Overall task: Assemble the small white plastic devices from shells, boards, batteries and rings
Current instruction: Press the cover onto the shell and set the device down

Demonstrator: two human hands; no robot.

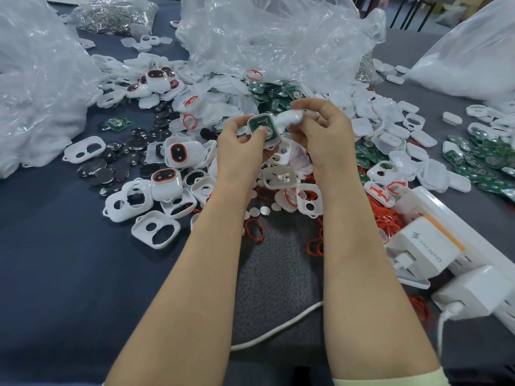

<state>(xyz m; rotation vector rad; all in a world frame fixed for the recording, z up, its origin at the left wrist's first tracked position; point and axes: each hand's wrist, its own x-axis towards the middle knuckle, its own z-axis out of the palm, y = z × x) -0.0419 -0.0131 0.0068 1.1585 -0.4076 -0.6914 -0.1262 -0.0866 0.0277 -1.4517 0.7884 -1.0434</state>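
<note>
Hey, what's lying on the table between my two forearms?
In the head view, a dark textured mat with a white cable crossing it, red rings at its far edge.

The tablecloth (pixel 55 260) is dark navy on the left and grey toward the right, with a charcoal, finely speckled patch (pixel 278 263) in the middle. Empty shells (pixel 156 228) are plain white. Finished devices (pixel 178 151) are white with black faces ringed in red-orange. Circuit boards (pixel 479 160) are green with silver spots, coin batteries (pixel 97 169) dark silvery grey and rubber rings (pixel 381 215) bright red. The raised shell (pixel 263 123) is white around a green board, and the cover piece (pixel 288 118) is white. Bags (pixel 264 37) are clear and glossy. The charger (pixel 423 243) is white with a grey lightning mark and an orange edge. The cable (pixel 278 327) is white and the sleeve (pixel 390 381) pale yellow.
</note>
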